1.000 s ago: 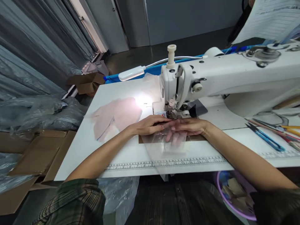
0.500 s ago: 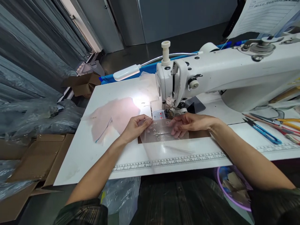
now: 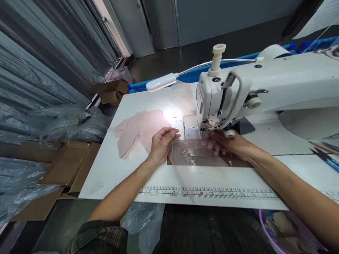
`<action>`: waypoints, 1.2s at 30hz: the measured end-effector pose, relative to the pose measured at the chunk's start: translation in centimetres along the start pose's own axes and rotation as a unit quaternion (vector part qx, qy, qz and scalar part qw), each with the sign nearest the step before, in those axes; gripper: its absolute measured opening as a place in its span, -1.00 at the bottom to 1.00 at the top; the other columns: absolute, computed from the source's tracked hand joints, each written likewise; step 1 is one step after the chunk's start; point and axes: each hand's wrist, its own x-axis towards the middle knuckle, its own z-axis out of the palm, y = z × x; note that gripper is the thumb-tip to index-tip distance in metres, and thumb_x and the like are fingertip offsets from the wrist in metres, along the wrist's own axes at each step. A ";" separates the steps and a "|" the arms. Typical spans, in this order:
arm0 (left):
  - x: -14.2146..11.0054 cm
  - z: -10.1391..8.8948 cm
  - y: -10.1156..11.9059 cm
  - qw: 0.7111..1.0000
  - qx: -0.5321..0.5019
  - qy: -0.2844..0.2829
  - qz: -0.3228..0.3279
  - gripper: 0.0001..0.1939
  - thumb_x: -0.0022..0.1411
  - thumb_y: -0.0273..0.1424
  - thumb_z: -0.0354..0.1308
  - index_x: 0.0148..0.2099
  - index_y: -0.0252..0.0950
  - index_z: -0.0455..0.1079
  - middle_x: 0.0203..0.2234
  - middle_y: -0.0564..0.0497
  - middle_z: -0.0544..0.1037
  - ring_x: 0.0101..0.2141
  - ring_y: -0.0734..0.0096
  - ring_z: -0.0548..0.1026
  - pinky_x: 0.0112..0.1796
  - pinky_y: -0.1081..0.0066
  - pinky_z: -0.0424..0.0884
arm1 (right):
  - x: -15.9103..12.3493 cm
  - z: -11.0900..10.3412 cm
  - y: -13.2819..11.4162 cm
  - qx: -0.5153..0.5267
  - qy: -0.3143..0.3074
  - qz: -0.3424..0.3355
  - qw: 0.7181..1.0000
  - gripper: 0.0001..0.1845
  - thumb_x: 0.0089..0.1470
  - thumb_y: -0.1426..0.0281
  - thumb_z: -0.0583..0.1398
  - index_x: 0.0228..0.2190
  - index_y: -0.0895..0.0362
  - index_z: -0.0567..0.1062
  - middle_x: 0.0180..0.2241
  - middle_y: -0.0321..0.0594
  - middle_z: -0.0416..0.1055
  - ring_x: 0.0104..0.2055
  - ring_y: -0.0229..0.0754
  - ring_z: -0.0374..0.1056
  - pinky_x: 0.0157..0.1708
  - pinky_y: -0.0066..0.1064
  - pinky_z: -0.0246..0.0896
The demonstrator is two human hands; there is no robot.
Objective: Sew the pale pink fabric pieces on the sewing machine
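Note:
A thin see-through piece of sheer fabric [image 3: 192, 153] lies over the front of the machine bed, its lower end trailing toward the ruler. My left hand [image 3: 162, 143] pinches its left edge between thumb and fingers. At the right edge, my right hand [image 3: 230, 143] grips the fabric close to the presser foot, with some fingertips showing through the cloth. The white sewing machine [image 3: 212, 95] stands above, its needle area partly hidden behind my right hand. Small red marks show on the metal plate [image 3: 191, 133] left of the foot.
Pale pink sheer pieces [image 3: 144, 128] lie left on the white table [image 3: 106, 169]. A lamp [image 3: 162, 83] lights that area. Blue-handled snips [image 3: 328, 160] lie at right, and a ruler strip [image 3: 212, 193] runs along the front edge. Cardboard boxes [image 3: 63, 164] stand at left; a purple-rimmed bin [image 3: 267, 229] sits below.
The view has swung left, so the machine and table appear farther right. My right hand is nearer the presser foot, partly behind it. My left hand keeps its pinch on the sheer fabric.

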 end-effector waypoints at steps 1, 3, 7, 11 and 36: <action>0.0 0.0 0.0 1.000 -0.014 0.005 -0.007 -0.69 -0.04 -0.28 0.44 -0.30 -0.32 0.46 -0.27 0.00 0.59 -0.30 0.47 0.57 -0.18 0.46 0.49 | 0.0 0.1 -0.2 0.017 0.016 0.014 1.000 -0.65 0.15 0.15 0.26 -0.32 0.23 0.44 -0.46 -0.10 0.52 -0.59 -0.31 0.38 -0.74 -0.62 0.15; 0.0 0.0 0.1 0.999 -0.035 0.002 -0.021 -0.67 -0.05 -0.29 0.45 -0.31 -0.33 0.43 -0.20 -0.05 0.59 -0.24 0.41 0.58 -0.10 0.40 0.49 | 0.0 0.2 -0.6 0.047 0.039 0.039 0.997 -0.76 0.19 0.27 0.24 -0.35 0.23 0.44 -0.49 -0.10 0.52 -0.59 -0.32 0.38 -0.73 -0.63 0.18; 0.0 0.1 0.5 0.996 -0.077 -0.038 -0.035 -0.66 0.00 -0.30 0.44 -0.32 -0.33 0.35 -0.04 -0.13 0.55 -0.11 0.28 0.57 0.01 0.26 0.47 | 0.0 0.2 -1.1 0.089 0.056 0.083 0.991 -0.86 0.23 0.43 0.18 -0.38 0.20 0.45 -0.46 -0.11 0.53 -0.56 -0.31 0.41 -0.63 -0.61 0.33; -0.3 0.1 0.6 0.993 -0.091 -0.060 -0.033 -0.67 0.07 -0.31 0.39 -0.33 -0.30 0.28 -0.02 -0.11 0.54 -0.06 0.24 0.56 0.05 0.20 0.47 | -0.1 0.2 -1.3 0.111 0.067 0.083 0.988 -0.88 0.18 0.52 0.20 -0.43 0.18 0.46 -0.40 -0.11 0.55 -0.45 -0.27 0.46 -0.53 -0.60 0.41; -3.4 0.7 5.4 0.895 0.360 -0.257 0.054 -0.73 0.13 -0.22 0.31 -0.20 -0.29 0.47 -0.59 0.02 0.55 -0.65 0.47 0.45 -0.66 0.54 0.34 | -7.7 -3.4 -0.9 -0.142 -0.126 -0.043 0.981 -0.60 0.14 0.10 0.23 -0.21 0.20 0.49 -0.28 -0.06 0.53 -0.28 -0.16 0.48 -0.33 -0.41 0.42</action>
